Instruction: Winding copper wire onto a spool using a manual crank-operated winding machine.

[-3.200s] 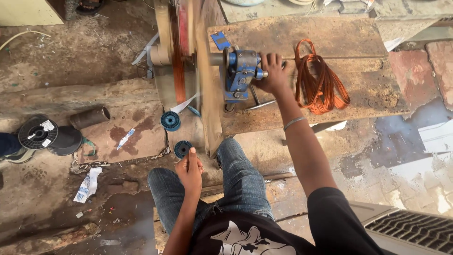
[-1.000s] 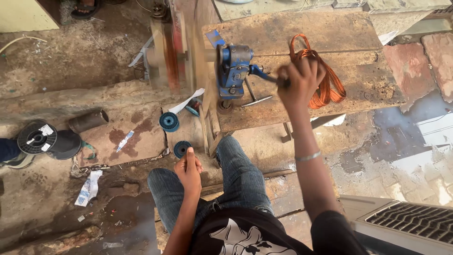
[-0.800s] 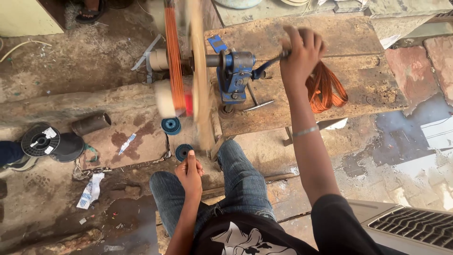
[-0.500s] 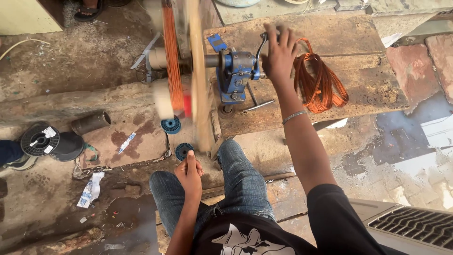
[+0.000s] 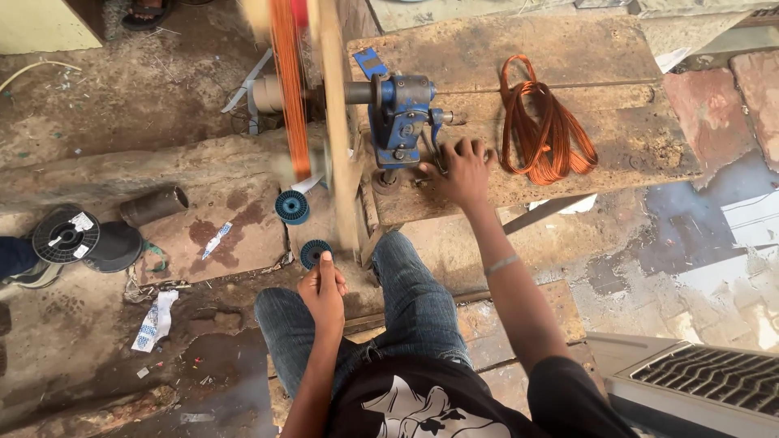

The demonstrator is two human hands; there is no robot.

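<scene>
We are gripping the blue cast-iron winder's crank (image 5: pixel 434 150) with our right hand (image 5: pixel 464 169) – our left hand (image 5: pixel 322 288) is pinching, seemingly, thin copper wire (image 5: pixel 290 89); slack could snag it.

Soft, even daylight fills the view, bright enough to show grain in the bench (image 5: pixel 568 49) and dirt on the floor (image 5: pixel 122 122). Shadows are weak and short; a faint one sits under the bench edge toward 5 o'clock. At 3 o'clock a wet patch (image 5: pixel 730 219) reflects pale sky as mild glare. The spinning frame (image 5: pixel 324 122) at 12 o'clock smears into vertical streaks, its orange wire (image 5: pixel 288 89) a blurred band. The right hand (image 5: pixel 464 169) is slightly soft; the left hand (image 5: pixel 322 289) and the coil (image 5: pixel 548 122) are sharp. Straight edges bow a little near the corners.
</scene>
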